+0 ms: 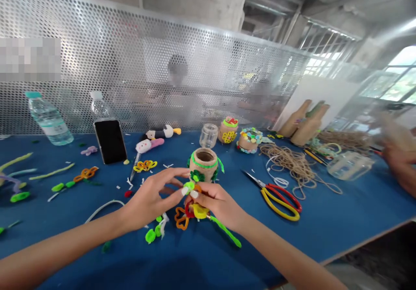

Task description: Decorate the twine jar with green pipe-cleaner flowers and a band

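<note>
My left hand [151, 199] pinches a bright green bit of pipe cleaner [189, 187] between thumb and fingertips. Right beside it, my right hand [224, 203] is closed on a bunch of pipe-cleaner flowers; a yellow flower [200, 211] and a long green stem [227, 231] show below its fingers. Part of the bunch is hidden by the fingers. An orange pipe-cleaner flower [181, 218] appears just under the hands. Behind them stands a twine-wrapped jar [204, 162] with green trim, its mouth uncovered.
Red-and-yellow scissors [281, 201] lie right of the hands, near loose twine [292, 164]. A phone [110, 141] leans against a water bottle at the left. Behind are a clear glass jar [209, 135] and decorated jars [249, 141]. Another person's blurred hand [399, 160] is at far right.
</note>
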The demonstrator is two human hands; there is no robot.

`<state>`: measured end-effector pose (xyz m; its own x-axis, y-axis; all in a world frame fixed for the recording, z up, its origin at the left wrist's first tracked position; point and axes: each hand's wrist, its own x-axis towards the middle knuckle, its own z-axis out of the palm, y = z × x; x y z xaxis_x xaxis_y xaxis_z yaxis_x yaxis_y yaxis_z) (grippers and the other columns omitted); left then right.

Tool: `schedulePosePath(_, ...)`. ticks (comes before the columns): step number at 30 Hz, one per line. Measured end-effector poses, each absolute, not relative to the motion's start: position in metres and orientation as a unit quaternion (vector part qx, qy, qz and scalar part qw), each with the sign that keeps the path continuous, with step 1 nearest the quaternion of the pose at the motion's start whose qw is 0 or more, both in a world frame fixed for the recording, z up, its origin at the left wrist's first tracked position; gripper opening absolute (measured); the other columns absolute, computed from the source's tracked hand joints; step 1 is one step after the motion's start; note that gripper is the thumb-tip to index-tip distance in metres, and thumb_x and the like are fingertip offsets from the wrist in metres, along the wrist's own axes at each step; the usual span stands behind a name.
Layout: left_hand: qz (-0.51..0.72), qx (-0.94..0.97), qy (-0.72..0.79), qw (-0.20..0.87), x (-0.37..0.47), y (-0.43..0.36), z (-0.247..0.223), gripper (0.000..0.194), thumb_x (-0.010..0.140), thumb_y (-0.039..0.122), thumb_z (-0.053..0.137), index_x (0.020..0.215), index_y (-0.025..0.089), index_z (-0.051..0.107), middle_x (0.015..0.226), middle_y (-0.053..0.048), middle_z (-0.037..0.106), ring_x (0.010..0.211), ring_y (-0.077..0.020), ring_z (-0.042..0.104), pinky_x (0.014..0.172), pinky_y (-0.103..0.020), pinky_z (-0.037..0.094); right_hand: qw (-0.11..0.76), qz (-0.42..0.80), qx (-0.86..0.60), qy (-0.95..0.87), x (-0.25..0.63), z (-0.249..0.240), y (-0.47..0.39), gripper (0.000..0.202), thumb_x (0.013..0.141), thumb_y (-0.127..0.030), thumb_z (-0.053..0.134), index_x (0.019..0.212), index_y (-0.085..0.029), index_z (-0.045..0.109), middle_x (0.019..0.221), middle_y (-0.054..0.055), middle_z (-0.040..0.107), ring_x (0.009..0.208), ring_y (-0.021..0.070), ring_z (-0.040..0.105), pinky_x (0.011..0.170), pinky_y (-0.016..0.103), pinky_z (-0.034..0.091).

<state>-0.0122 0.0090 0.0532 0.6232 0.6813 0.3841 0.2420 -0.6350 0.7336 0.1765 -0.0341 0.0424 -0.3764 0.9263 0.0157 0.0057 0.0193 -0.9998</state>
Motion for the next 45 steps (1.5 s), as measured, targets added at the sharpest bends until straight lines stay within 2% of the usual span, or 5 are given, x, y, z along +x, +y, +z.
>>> schedulePosePath(17, 0.286, 0.859, 0.219, 0.365, 0.008, -0.007, 0.049, 0.017, 0.083, 0.021, 0.052, 0.095, 0.019, 0.062, 0.087, -0.003, 0.063, 0.071, -0.0110, 0.061, 0.055, -0.016, 0.051, 0.310, 0.613, -0.442, -0.577, 0.208, 0.042, -0.055, 0.039, 0.079, -0.051, 0.058, 0.073, -0.012, 0.059, 0.061, 0.001, 0.055, 0.052, 0.0088, 0.046, 0.052, 0.022, 0.034)
schedulePosePath(24, 0.336, 0.837, 0.350, 0.254, -0.026, 0.047, 0.029, 0.020, 0.083, 0.027, 0.047, 0.097, 0.022, 0.060, 0.097, -0.003, 0.059, 0.078, -0.0142, 0.061, 0.067, -0.024, 0.055, 0.372, 0.529, -0.510, -0.568, 0.249, 0.038, -0.062, 0.043, 0.080, -0.053, 0.056, 0.075, -0.011, 0.058, 0.060, 0.001, 0.054, 0.051, 0.0087, 0.047, 0.047, 0.020, 0.035)
schedulePosePath(34, 0.072, 0.950, 0.304, -0.024, -0.006, 0.072, 0.010, 0.019, 0.081, 0.007, 0.041, 0.090, 0.014, 0.056, 0.093, -0.009, 0.054, 0.087, -0.0236, 0.057, 0.072, -0.036, 0.049, 0.467, 0.462, -0.535, -0.531, 0.262, 0.034, -0.061, 0.044, 0.076, -0.056, 0.059, 0.085, -0.013, 0.058, 0.065, 0.000, 0.052, 0.058, 0.0112, 0.049, 0.049, 0.023, 0.042)
schedulePosePath(39, 0.030, 0.963, 0.266, -0.019, -0.004, 0.078, 0.016, 0.029, 0.080, 0.001, 0.037, 0.085, 0.015, 0.062, 0.090, -0.008, 0.057, 0.071, -0.0179, 0.059, 0.065, -0.028, 0.048, 0.515, 0.415, -0.580, -0.475, 0.285, 0.033, -0.077, 0.048, 0.069, -0.059, 0.064, 0.082, -0.013, 0.059, 0.067, 0.002, 0.055, 0.058, 0.0121, 0.049, 0.048, 0.023, 0.040)
schedulePosePath(45, 0.040, 0.964, 0.261, 0.028, -0.018, 0.079, 0.016, 0.038, 0.078, 0.000, 0.038, 0.100, 0.019, 0.063, 0.103, -0.008, 0.057, 0.085, -0.0163, 0.060, 0.076, -0.027, 0.048, 0.529, 0.418, -0.586, -0.449, 0.284, 0.031, -0.080, 0.049, 0.067, -0.058, 0.066, 0.083, -0.013, 0.060, 0.067, 0.002, 0.056, 0.054, 0.0108, 0.047, 0.048, 0.024, 0.039)
